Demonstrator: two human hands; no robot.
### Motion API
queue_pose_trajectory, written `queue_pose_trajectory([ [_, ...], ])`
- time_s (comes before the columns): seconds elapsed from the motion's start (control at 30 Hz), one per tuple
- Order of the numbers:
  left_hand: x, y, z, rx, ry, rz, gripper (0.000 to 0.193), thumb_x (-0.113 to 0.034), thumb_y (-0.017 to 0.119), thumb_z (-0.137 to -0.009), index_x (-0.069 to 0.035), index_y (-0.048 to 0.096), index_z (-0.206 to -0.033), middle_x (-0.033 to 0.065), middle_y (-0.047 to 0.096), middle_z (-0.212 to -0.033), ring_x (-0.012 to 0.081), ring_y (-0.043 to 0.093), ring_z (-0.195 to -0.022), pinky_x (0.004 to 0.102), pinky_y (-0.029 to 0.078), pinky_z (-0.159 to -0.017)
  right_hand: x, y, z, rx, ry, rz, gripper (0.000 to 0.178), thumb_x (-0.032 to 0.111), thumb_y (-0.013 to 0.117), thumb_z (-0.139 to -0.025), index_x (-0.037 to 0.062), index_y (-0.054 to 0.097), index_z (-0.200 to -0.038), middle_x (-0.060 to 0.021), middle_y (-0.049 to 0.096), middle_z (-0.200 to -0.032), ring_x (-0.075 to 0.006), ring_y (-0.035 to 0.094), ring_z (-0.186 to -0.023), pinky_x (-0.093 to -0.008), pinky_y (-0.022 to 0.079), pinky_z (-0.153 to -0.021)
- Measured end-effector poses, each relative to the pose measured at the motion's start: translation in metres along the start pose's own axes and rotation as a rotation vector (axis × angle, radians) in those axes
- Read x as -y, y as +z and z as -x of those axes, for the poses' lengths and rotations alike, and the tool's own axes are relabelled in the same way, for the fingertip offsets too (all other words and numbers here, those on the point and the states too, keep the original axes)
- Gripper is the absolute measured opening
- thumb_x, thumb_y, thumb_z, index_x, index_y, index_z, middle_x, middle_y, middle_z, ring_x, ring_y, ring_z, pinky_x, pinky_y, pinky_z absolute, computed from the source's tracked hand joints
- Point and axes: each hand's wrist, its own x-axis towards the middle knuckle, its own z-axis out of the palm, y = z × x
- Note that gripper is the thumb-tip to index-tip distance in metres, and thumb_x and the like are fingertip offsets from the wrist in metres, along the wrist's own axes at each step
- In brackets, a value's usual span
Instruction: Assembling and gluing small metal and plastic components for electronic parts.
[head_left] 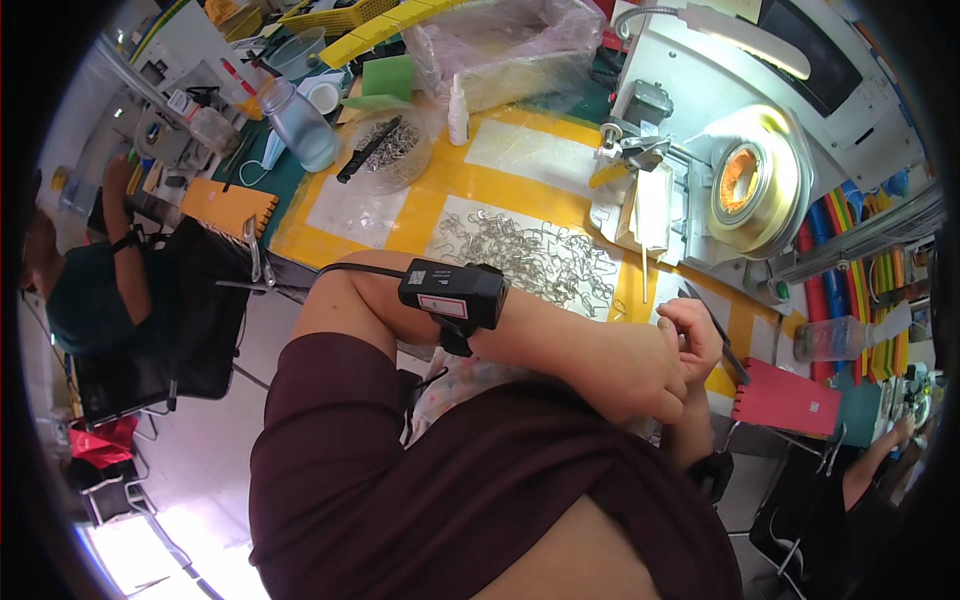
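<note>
My left arm reaches across to the right, and my left hand (638, 378) meets my right hand (696, 332) at the right part of the bench. The fingers of both are curled closed against each other. Anything between them is hidden or too small to make out. Just beyond my right hand lies a dark, slender pointed tool (722, 338); I cannot tell whether the hand touches it. To the left of my hands, small bent metal wire pieces (530, 255) are spread over the yellow-taped bench top (405, 222).
A clear tub (412, 170) of metal pieces stands near a white dropper bottle (458, 112) and a bluish bottle (300, 125). A lit bench machine (745, 185) stands at right, beside a red notebook (785, 397). Other people sit left (95, 275) and right (868, 478).
</note>
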Motion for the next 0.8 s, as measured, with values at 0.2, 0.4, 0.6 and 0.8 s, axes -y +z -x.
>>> queue_pose_trajectory([
  [0.2,0.006,0.023,0.031,0.092,-0.129,0.12,0.011,-0.013,0.056,-0.066,-0.008,0.051,-0.074,0.0061,0.049,-0.07,0.0253,0.054,-0.066,0.0366,0.044,-0.053,0.004,-0.004,-0.003,0.134,-0.085,-0.005,0.007,-0.005,0.057,-0.069,-0.0002,0.053,-0.07,-0.0086,0.052,-0.065,-0.0123,0.044,-0.048,-0.0216,0.034,-0.044],
  [0.4,0.006,0.017,0.035,0.218,-0.283,0.222,0.01,-0.011,0.053,-0.069,-0.006,0.052,-0.076,0.0084,0.052,-0.072,0.0274,0.056,-0.068,0.0377,0.046,-0.056,0.006,-0.004,-0.005,0.16,-0.036,0.003,0.014,-0.005,0.058,-0.069,0.0016,0.047,-0.063,-0.0061,0.046,-0.057,-0.0117,0.04,-0.044,-0.0231,0.029,-0.041],
  [0.6,0.007,0.018,0.035,0.338,-0.288,0.202,0.012,-0.014,0.052,-0.071,-0.004,0.052,-0.077,0.0099,0.054,-0.072,0.0289,0.057,-0.068,0.0388,0.046,-0.059,0.006,-0.003,-0.006,0.171,-0.004,0.006,0.018,-0.005,0.059,-0.067,0.0021,0.043,-0.061,-0.0057,0.041,-0.054,-0.0133,0.035,-0.042,-0.0246,0.025,-0.04],
  [0.8,0.009,0.018,0.034,0.357,-0.289,0.214,0.012,-0.014,0.05,-0.073,-0.003,0.052,-0.077,0.0104,0.055,-0.073,0.0281,0.058,-0.071,0.0381,0.047,-0.061,0.006,-0.004,-0.007,0.193,-0.008,0.004,0.017,-0.005,0.059,-0.066,0.0015,0.044,-0.061,-0.0061,0.041,-0.054,-0.0141,0.036,-0.042,-0.025,0.025,-0.04],
])
